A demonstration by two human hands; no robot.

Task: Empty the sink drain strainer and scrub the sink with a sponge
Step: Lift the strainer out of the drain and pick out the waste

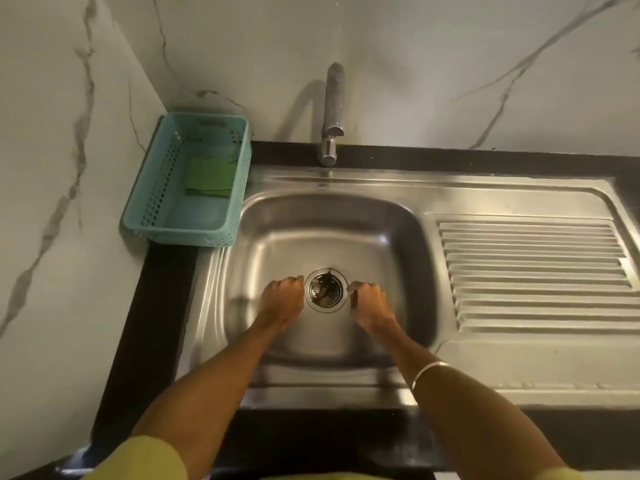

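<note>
A round metal drain strainer (pixel 326 289) with dark debris in it sits in the floor of the steel sink (pixel 332 220). My left hand (pixel 282 299) is just left of the strainer, fingers curled down at its rim. My right hand (pixel 369 301) is just right of it, fingers curled the same way. Whether the fingertips grip the rim is hidden. A green sponge (pixel 209 177) lies inside the teal basket (pixel 152 188) at the sink's back left.
A chrome tap (pixel 333 112) stands behind the basin. A ribbed steel draining board (pixel 533 271) lies to the right. A black counter (pixel 145 323) borders the sink, with marble wall (pixel 52 168) at left and behind.
</note>
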